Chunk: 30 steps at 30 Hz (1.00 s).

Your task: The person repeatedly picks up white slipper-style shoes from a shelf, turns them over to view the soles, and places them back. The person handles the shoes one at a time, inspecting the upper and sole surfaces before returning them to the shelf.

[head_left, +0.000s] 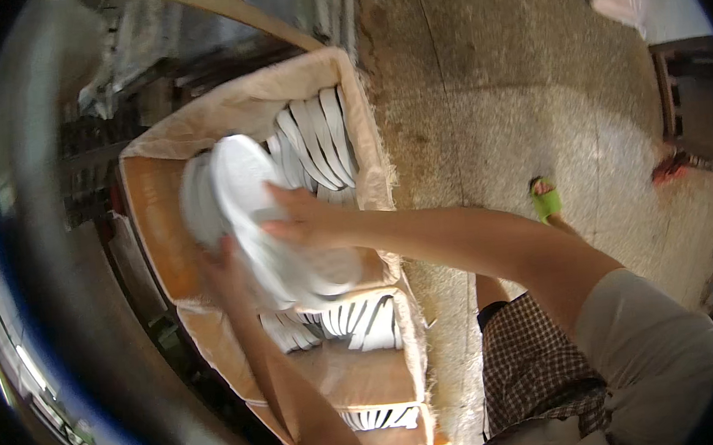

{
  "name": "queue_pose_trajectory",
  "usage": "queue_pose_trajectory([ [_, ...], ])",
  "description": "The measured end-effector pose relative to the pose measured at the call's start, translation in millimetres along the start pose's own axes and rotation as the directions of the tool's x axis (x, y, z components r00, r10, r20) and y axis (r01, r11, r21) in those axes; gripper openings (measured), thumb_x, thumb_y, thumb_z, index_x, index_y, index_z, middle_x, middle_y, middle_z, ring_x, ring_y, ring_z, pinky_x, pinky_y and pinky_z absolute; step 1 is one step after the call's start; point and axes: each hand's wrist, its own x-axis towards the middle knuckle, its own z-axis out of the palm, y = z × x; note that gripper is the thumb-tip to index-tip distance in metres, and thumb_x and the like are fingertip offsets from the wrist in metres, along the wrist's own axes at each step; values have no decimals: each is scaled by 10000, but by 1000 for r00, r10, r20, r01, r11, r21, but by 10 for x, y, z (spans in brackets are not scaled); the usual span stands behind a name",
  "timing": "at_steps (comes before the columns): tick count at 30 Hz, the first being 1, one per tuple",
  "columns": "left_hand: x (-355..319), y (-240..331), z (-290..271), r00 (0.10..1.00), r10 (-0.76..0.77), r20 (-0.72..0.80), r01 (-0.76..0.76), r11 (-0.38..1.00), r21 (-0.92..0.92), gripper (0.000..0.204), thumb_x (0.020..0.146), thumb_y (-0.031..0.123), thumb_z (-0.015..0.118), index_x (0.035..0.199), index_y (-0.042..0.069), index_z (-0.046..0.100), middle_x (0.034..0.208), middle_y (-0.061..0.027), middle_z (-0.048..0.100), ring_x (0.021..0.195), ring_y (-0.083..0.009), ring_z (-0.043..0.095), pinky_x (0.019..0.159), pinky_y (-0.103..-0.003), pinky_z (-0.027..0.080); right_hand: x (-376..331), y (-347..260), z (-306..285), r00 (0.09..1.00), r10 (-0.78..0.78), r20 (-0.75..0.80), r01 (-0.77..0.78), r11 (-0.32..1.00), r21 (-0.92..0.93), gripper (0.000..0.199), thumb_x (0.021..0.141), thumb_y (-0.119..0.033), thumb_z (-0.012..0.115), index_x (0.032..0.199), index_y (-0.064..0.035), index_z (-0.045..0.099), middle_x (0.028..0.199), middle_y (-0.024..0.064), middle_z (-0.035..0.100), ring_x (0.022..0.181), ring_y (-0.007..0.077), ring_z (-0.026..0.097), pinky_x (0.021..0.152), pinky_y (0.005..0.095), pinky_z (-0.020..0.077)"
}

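A bunch of white shoe soles (244, 177) is between my two hands, over an orange-brown lined bin (158, 231). The soles are blurred by motion, so I cannot tell how many there are. My right hand (309, 216) grips them from the right, its thumb and fingers pressed on the white faces. On the near left side my left hand (223, 272) holds their edge, its fingers partly smeared. Beyond them, in the same bin, several more white soles (315, 137) stand on edge in a row.
More lined bins (353, 375) run toward me, with white soles (374, 323) stacked on edge. Blurred machinery (86, 331) lies along the left. To the right is a worn concrete floor (492, 126), with my green slipper (545, 197) on it and a dark wooden stool (694, 108) farther right.
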Motion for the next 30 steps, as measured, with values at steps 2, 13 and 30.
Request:
queue_pose_trajectory([
  [2, 569, -209, 95, 990, 104, -98, -108, 993, -38, 669, 872, 428, 604, 1289, -55, 402, 1136, -210, 586, 983, -317, 590, 871, -379, 457, 540, 183, 265, 998, 36, 44, -35, 999, -27, 964, 820, -697, 455, 1484, -99, 94, 1403, 330, 240, 1296, 440, 314, 1066, 453, 296],
  [13, 801, -1294, 2476, 901, 39, 432, -71, 996, 58, 1011, 735, 411, 758, 1383, -92, 167, 1366, -294, 364, 1253, -375, 401, 1031, -397, 354, 938, 1794, 719, 692, 664, 284, 86, 315, -945, 362, 755, -226, 654, 1088, -90, 612, 1007, 102, 626, 928, 286, 599, 723, 411, 469],
  [30, -702, -604, 1497, 963, 255, 82, -201, 890, -409, 774, 872, 166, 637, 1447, 9, 143, 1454, -216, 257, 1351, -332, 275, 1087, -419, 263, -1421, -783, 230, 730, -517, 447, 632, 759, -156, 123, 673, -130, 653, 745, -31, 645, 718, 125, 648, 657, 276, 641, 556, 424, 500],
])
